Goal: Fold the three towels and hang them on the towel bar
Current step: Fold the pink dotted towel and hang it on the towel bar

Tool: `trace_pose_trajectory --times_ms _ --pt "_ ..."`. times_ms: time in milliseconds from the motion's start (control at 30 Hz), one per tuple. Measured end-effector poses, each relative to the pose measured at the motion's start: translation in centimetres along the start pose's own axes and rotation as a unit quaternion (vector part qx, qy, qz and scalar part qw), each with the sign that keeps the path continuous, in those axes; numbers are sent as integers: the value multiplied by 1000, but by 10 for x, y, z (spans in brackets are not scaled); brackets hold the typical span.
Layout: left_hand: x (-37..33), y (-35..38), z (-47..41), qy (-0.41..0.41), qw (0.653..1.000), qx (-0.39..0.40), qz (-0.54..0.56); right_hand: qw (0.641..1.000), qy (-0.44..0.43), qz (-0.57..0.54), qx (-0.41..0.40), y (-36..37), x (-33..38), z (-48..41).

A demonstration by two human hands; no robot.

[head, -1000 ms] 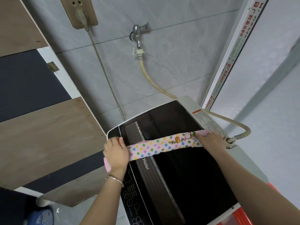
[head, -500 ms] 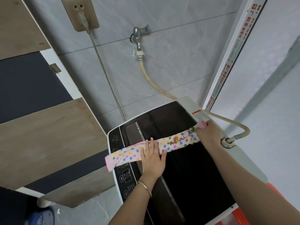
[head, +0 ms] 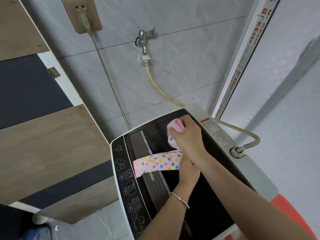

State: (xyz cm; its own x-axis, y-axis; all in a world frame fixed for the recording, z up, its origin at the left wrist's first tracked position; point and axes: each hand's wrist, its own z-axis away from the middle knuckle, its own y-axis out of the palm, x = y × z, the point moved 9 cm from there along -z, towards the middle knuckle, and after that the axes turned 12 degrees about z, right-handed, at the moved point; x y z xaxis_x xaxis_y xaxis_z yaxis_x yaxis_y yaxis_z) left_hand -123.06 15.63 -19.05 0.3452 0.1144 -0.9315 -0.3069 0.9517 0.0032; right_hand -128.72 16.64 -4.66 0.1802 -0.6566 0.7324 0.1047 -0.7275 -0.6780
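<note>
A narrow pink towel (head: 159, 163) with coloured dots lies folded into a strip on the dark lid of a washing machine (head: 204, 201). My right hand (head: 187, 135) grips the towel's right end and holds it lifted, bent over toward the left above the strip. My left hand (head: 187, 168) presses flat on the middle of the strip, partly hidden under my right forearm. The towel's left end lies loose over the control panel. No towel bar and no other towels are in view.
A tap (head: 143, 40) with a beige hose (head: 161, 89) sits on the grey tiled wall behind the machine. A wall socket (head: 81, 14) with a cable is at upper left. Wooden panels (head: 46, 144) stand at left. Something red (head: 290, 215) sits at right.
My right hand has lifted the towel's right end and carried it leftward over the strip. My left hand slid right along the towel to its middle and stays pressed there.
</note>
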Motion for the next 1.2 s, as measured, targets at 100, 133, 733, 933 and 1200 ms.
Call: trace_pose_trajectory --times_ms 100,133,733,933,1200 --pt "-11 -6 7 40 998 21 -51 999 -14 25 16 13 -1 6" --pt "-18 -14 10 89 991 8 -101 999 -15 31 18 15 -2 6" --pt "40 -201 15 -30 951 -273 138 993 35 59 100 42 -40 13" --pt "45 -212 14 -99 932 -237 257 976 89 131 149 56 -78 17" --pt "47 -216 18 -97 946 -218 218 958 90 209 177 63 -84 19"
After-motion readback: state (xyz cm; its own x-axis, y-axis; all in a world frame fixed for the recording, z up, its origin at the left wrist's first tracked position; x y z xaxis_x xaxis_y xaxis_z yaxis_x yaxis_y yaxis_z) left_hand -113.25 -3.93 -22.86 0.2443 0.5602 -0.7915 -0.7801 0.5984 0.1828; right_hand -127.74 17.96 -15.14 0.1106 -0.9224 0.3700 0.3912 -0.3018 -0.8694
